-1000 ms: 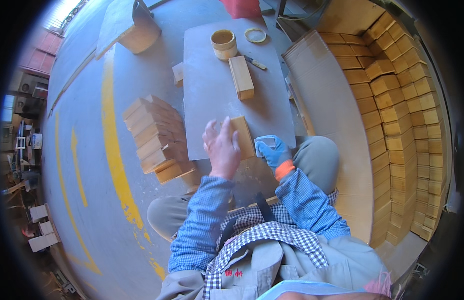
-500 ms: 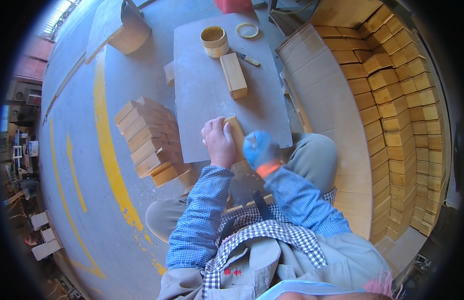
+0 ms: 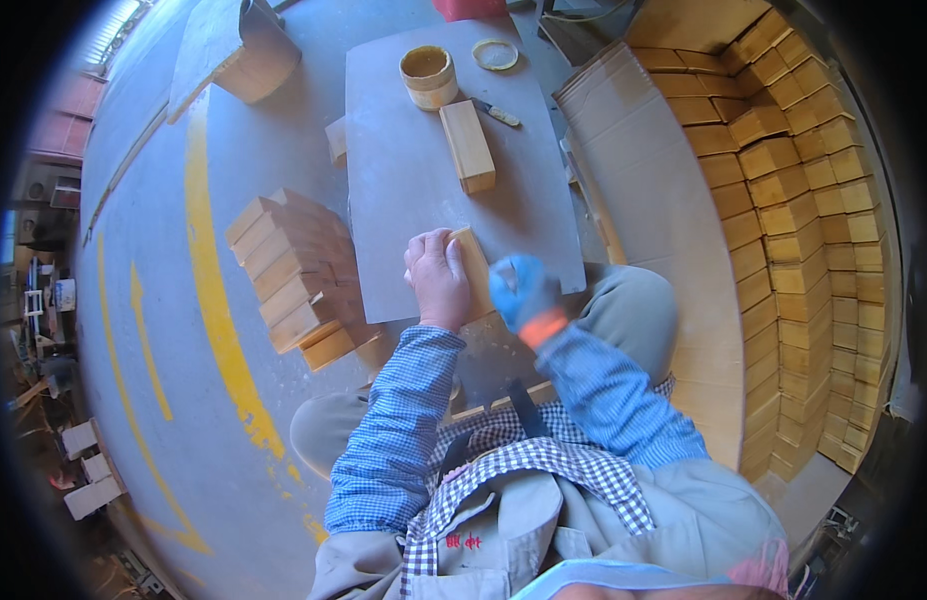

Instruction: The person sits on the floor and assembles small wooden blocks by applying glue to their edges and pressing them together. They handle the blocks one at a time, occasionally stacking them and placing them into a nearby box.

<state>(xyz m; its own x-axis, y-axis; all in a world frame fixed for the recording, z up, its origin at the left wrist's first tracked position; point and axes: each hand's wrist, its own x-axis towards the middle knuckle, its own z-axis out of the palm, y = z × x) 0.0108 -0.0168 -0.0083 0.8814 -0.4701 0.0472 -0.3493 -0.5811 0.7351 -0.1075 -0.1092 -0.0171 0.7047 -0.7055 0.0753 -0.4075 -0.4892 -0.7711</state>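
Observation:
My left hand (image 3: 439, 276), bare, is closed around the left side of a wooden block (image 3: 471, 268) at the near edge of the board-topped table (image 3: 398, 150). Just right of that block is my right hand (image 3: 523, 290), in a blue glove with an orange cuff. Its fingers are curled, and whatever they hold is hidden. Farther off on the tabletop lies another long wooden block (image 3: 467, 147). Beyond it stand a tub of yellowish-brown paste (image 3: 429, 82), a putty knife (image 3: 496, 112) with a smeared handle and a round lid (image 3: 494, 55).
On the floor to the left is a stack of wooden blocks (image 3: 298, 265). A large cardboard box (image 3: 683, 220) on the right holds rows of wooden blocks (image 3: 783, 215). A red object (image 3: 470, 9) is behind the table, and a curved board (image 3: 245, 55) stands far left.
My right hand has shifted slightly up and right beside the block. My left hand keeps its grip on the block, and the things on the table stay where they were.

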